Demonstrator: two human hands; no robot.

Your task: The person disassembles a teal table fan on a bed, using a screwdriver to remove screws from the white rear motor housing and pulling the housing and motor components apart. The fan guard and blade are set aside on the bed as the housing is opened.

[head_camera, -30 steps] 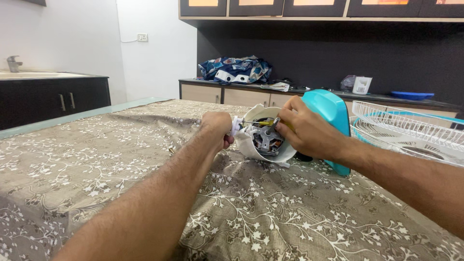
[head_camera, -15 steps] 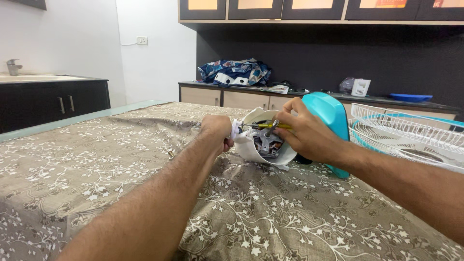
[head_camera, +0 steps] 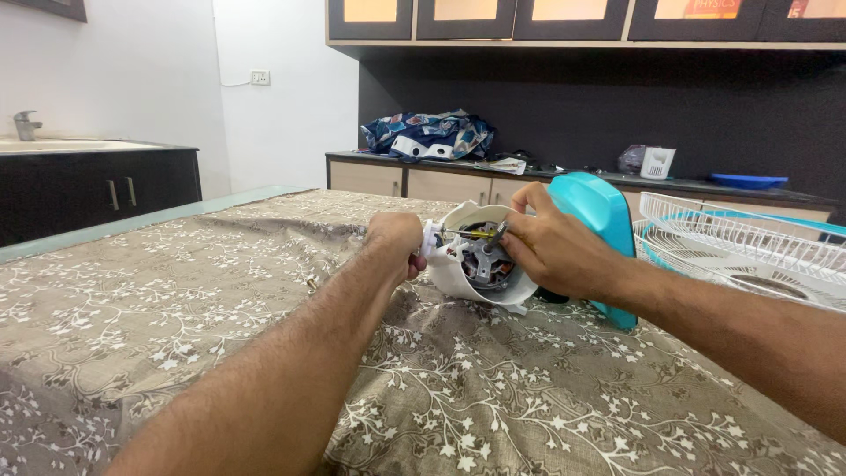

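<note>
Fingers of right hand (head_camera: 555, 251) hide most of the yellow screwdriver (head_camera: 476, 234) over the motor (head_camera: 483, 262).

A white wire fan guard (head_camera: 749, 251) lies right, a patterned cloth bundle (head_camera: 429, 135) and blue dish (head_camera: 751, 180) on the counter.

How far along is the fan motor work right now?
Done: the white wire guard is off, lying on the cloth, and the motor is exposed in its white housing. In hand: left hand steadies the housing; right hand works a screwdriver. Left: motor remains seated.
</note>
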